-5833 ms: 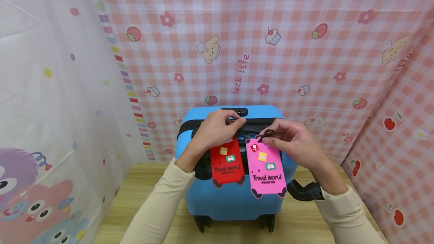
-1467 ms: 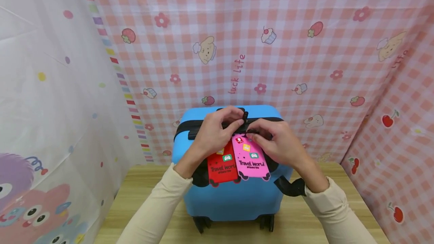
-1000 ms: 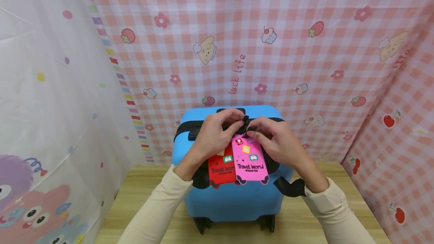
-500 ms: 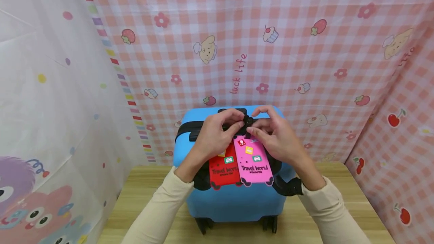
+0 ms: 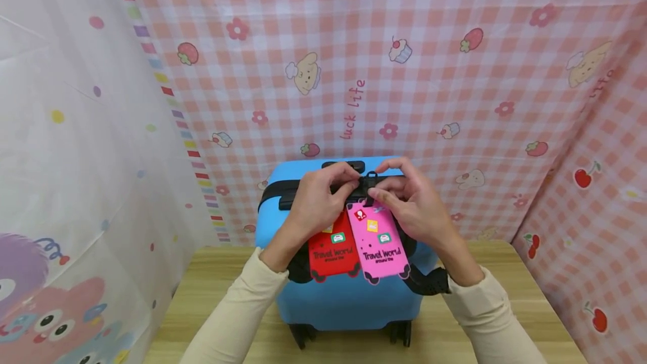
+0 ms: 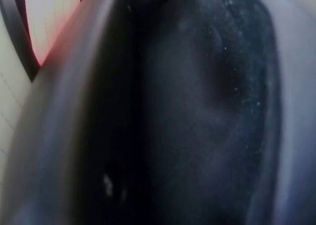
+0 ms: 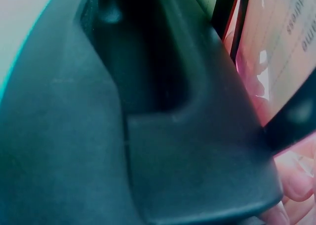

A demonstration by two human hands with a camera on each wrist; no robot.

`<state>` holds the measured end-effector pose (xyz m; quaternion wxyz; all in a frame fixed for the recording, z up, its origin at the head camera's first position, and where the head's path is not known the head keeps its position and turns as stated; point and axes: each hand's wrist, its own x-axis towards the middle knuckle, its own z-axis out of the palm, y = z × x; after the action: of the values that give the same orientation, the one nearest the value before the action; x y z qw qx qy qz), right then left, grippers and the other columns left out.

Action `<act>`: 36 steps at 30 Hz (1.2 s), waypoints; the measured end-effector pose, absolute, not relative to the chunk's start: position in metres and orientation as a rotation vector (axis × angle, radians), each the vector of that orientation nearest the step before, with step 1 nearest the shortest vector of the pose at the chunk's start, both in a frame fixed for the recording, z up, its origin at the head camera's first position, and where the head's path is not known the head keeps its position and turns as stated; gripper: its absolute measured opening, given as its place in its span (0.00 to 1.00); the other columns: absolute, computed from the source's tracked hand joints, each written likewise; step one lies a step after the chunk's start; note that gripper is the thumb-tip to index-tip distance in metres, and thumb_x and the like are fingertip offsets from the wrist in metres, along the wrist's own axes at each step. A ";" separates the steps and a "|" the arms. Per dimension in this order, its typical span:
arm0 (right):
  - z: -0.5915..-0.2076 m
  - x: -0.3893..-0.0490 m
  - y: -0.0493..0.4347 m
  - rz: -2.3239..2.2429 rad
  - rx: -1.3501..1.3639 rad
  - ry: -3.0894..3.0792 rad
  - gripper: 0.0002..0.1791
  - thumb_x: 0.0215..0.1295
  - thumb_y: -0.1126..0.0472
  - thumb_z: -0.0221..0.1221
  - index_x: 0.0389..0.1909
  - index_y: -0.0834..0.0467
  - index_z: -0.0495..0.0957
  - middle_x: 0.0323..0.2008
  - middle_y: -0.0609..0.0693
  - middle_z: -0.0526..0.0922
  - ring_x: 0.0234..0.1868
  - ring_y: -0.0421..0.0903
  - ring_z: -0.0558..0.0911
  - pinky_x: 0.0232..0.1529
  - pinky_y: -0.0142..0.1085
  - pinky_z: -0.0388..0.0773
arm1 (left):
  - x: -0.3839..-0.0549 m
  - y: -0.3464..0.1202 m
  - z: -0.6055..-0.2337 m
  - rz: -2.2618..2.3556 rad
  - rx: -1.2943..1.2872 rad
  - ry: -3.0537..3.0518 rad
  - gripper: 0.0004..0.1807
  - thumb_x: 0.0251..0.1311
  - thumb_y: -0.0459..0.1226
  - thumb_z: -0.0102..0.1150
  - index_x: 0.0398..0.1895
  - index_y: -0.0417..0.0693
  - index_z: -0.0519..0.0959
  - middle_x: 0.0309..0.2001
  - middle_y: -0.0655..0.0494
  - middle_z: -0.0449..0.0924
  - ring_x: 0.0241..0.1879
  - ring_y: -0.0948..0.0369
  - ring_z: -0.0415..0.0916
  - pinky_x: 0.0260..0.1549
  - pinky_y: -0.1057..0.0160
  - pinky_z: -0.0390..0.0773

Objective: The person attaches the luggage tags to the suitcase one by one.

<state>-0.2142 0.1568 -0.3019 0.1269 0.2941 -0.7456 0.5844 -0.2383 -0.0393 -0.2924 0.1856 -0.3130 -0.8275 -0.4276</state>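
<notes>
A blue suitcase [image 5: 349, 308] stands upright, with a red luggage tag [image 5: 333, 260] and a pink luggage tag [image 5: 381, 254] hanging side by side in front of it. My left hand [image 5: 320, 198], above the red tag, pinches black strap between thumb and index finger. To its right, my right hand [image 5: 419, 206] pinches the pink tag's black strap [image 5: 371, 178] with the thumb against the fingers; the index finger is raised. A small loop of that strap sticks up between the hands. Fingers partly cover the top of the red tag. In the right wrist view the pink tag's back [image 7: 286, 47] shows printed lettering.
A black carry handle [image 5: 358, 165] sits on the suitcase top, behind a black band [image 5: 278, 191]. The suitcase rests on a wooden surface [image 5: 212, 308]. Checked cloth [image 5: 429, 89] hangs behind and at right, white printed cloth [image 5: 101, 145] at left.
Since the oldest frame, the right hand has brought the pink tag left, beside the red one. Its strap end now stands up as a loop between the hands, and the right index finger has lifted.
</notes>
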 end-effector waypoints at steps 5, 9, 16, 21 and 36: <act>-0.304 -0.215 0.157 1.687 0.877 -2.163 0.17 0.67 0.74 0.57 0.54 0.66 0.66 0.31 0.61 0.85 0.28 0.43 0.80 0.30 0.31 0.79 | -0.238 -0.039 -0.293 -1.160 -0.875 -2.332 0.04 0.66 0.33 0.60 0.40 0.49 0.84 0.38 0.57 0.89 0.36 0.64 0.84 0.38 0.63 0.80; -0.305 -0.215 0.157 1.672 0.883 -2.162 0.18 0.67 0.74 0.58 0.55 0.65 0.68 0.31 0.60 0.85 0.29 0.43 0.81 0.30 0.32 0.79 | -0.238 -0.040 -0.293 -1.149 -0.874 -2.337 0.04 0.66 0.34 0.61 0.40 0.49 0.84 0.38 0.57 0.89 0.36 0.65 0.84 0.36 0.64 0.80; -0.304 -0.215 0.158 1.654 0.890 -2.175 0.18 0.67 0.73 0.58 0.56 0.65 0.70 0.32 0.59 0.85 0.30 0.43 0.82 0.32 0.32 0.79 | -0.238 -0.040 -0.292 -1.125 -0.893 -2.322 0.04 0.66 0.34 0.61 0.40 0.48 0.85 0.37 0.57 0.88 0.35 0.63 0.84 0.36 0.64 0.81; -0.304 -0.216 0.158 1.634 0.893 -2.192 0.18 0.67 0.72 0.59 0.56 0.64 0.71 0.32 0.58 0.85 0.29 0.43 0.81 0.31 0.32 0.79 | -0.239 -0.040 -0.293 -1.109 -0.902 -2.318 0.05 0.67 0.34 0.60 0.39 0.48 0.85 0.36 0.57 0.88 0.33 0.63 0.83 0.34 0.66 0.79; -0.303 -0.215 0.155 1.589 0.837 -2.232 0.19 0.66 0.71 0.60 0.57 0.64 0.74 0.33 0.56 0.86 0.31 0.42 0.83 0.32 0.31 0.79 | -0.237 -0.041 -0.293 -1.151 -0.918 -2.327 0.04 0.66 0.33 0.61 0.41 0.46 0.84 0.39 0.55 0.88 0.38 0.62 0.83 0.42 0.61 0.81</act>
<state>-0.2152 0.1554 -0.3029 0.1381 0.2893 -0.7717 0.5494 -0.2373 -0.0413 -0.2932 0.1931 -0.3270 -0.8292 -0.4101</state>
